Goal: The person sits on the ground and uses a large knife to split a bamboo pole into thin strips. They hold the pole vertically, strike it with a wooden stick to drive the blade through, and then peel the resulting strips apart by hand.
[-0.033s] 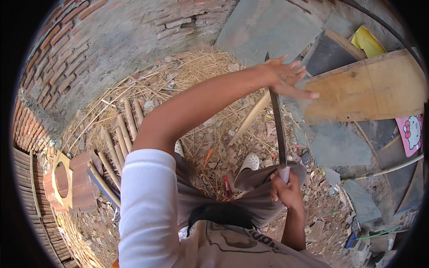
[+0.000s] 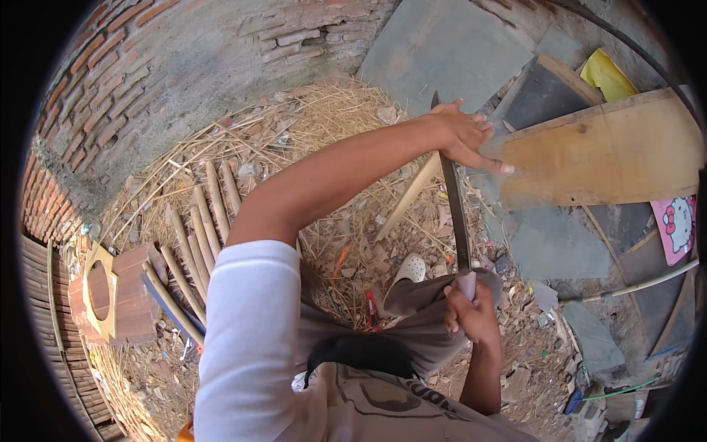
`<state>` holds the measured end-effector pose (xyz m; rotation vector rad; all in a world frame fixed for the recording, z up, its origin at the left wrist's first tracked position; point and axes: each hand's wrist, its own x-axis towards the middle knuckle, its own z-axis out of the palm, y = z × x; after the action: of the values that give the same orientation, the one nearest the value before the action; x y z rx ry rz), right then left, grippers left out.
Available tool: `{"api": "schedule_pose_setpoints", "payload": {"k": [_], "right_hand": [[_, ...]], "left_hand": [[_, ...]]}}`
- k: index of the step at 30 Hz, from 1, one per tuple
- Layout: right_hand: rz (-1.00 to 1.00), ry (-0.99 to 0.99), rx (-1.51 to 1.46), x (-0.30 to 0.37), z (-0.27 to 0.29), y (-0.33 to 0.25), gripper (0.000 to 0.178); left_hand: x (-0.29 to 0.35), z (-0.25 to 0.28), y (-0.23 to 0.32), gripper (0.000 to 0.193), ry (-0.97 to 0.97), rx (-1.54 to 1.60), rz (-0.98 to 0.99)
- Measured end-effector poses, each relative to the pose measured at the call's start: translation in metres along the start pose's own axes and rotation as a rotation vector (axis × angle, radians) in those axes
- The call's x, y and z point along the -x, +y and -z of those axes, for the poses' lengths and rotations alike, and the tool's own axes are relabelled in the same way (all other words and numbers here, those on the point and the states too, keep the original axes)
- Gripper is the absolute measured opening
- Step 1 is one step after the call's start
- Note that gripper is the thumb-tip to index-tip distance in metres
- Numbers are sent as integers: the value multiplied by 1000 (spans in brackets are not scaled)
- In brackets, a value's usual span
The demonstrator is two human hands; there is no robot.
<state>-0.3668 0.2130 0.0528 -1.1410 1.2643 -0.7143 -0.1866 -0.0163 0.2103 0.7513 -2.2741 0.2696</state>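
A machete [image 2: 454, 210] stretches away from my body with its dark blade pointing forward. Its pale handle sits in my right hand [image 2: 473, 315], whose fingers wrap round it above my knee. My left arm crosses in front of me, and my left hand [image 2: 464, 138] lies open over the blade near the tip, fingers stretched toward the right. Whether that palm presses on the metal is hidden. Beside the blade, a pale wooden strip [image 2: 406, 199] slants up from the ground, its upper end under my left wrist.
Several wooden sticks [image 2: 197, 243] lie on the left near a brown board [image 2: 140, 295]. A brick wall [image 2: 177, 81] stands behind straw [image 2: 324, 107]. At right are a wide plank [image 2: 604, 151], grey sheets [image 2: 560, 243] and a pink panel [image 2: 674, 228]. My white clog [image 2: 411, 269] rests on rubble.
My left hand has shifted slightly left and nearer, and the blade tip has swung a little left. My right hand keeps its hold on the machete handle.
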Motion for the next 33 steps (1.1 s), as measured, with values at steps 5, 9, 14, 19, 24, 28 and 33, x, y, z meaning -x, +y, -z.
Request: {"api": "schedule_pose_setpoints", "payload": {"k": [5, 9, 14, 19, 24, 28, 33], "right_hand": [[8, -65, 8, -3, 0, -2, 15], [23, -71, 24, -4, 13, -4, 15], [-41, -104, 42, -4, 32, -17, 16], [-107, -165, 107, -12, 56, -37, 18], [-106, -314, 229, -27, 89, -66, 20], [-102, -352, 423, -48, 123, -93, 14], [230, -303, 690, -77, 137, -75, 7]], "left_hand": [[48, -23, -33, 122, -769, 93, 215], [22, 10, -31, 113, -201, 164, 219], [34, 33, -31, 86, -491, 129, 341], [92, 17, -75, 46, -676, 105, 260], [117, 35, -58, 31, -627, -92, 184], [120, 48, -42, 25, -635, -201, 186], [135, 35, -45, 21, -505, -325, 129]]}}
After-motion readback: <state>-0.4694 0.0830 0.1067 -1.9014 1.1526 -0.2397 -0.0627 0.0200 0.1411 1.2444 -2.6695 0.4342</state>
